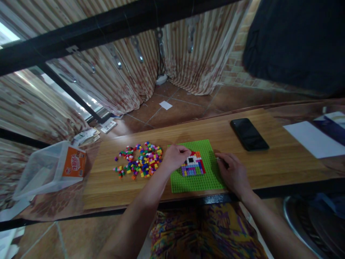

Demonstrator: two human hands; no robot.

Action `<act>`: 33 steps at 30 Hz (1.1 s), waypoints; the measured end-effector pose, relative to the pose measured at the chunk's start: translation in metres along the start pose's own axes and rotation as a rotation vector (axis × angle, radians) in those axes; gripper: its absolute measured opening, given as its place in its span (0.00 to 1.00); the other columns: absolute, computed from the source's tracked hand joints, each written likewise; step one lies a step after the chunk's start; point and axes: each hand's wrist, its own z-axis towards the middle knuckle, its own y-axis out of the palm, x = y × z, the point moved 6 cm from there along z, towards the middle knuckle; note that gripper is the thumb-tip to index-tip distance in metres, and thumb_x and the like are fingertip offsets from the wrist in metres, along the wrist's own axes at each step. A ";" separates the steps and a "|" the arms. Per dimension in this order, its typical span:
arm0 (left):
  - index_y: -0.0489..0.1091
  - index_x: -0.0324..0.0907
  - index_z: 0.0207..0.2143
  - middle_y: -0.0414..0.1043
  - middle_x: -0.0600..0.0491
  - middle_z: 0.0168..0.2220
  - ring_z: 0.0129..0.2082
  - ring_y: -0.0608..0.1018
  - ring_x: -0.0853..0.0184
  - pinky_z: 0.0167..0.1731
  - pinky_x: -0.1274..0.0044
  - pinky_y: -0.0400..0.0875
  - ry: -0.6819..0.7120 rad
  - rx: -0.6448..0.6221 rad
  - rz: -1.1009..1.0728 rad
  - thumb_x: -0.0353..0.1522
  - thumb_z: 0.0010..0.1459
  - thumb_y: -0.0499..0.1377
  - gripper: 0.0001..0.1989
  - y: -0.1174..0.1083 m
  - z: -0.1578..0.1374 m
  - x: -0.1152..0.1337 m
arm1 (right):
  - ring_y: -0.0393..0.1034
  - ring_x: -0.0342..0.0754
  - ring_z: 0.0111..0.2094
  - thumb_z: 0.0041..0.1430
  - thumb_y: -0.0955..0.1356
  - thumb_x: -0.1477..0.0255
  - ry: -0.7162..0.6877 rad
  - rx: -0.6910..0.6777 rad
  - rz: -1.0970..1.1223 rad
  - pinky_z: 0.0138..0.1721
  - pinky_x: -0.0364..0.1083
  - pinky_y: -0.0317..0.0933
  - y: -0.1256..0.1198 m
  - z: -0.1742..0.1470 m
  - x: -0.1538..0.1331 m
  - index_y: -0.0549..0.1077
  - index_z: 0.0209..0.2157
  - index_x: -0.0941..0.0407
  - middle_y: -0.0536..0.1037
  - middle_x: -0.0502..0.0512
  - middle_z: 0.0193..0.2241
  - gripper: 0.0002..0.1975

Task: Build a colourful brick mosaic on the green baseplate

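A green studded baseplate (211, 180) lies on the wooden board in front of me. On it sits a flat build of small toy bricks (193, 167) in white, purple, blue, red and orange, with a black square in its white part. My left hand (175, 157) is over the plate's upper left, fingers pinched together at the build's top left corner; whatever is between the fingertips is hidden. Beside the plate's right edge, my right hand (234, 172) rests with fingers curled and the tips close together; what they hold is too small to make out.
Left of the plate lies a loose pile of colourful bricks (145, 160). A clear plastic box (45, 169) with an orange label stands at the far left. A black phone (249, 134) and white paper (314, 138) lie to the right. Striped curtains (129, 68) hang beyond the table.
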 end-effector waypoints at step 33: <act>0.75 0.40 0.40 0.78 0.49 0.40 0.40 0.78 0.67 0.42 0.76 0.72 0.080 0.343 -0.364 0.34 0.58 0.55 0.12 -0.020 -0.046 -0.013 | 0.75 0.51 0.35 0.48 0.74 0.64 0.417 0.050 0.712 0.41 0.53 0.69 -0.013 -0.002 -0.024 0.77 0.36 0.55 0.80 0.55 0.33 0.13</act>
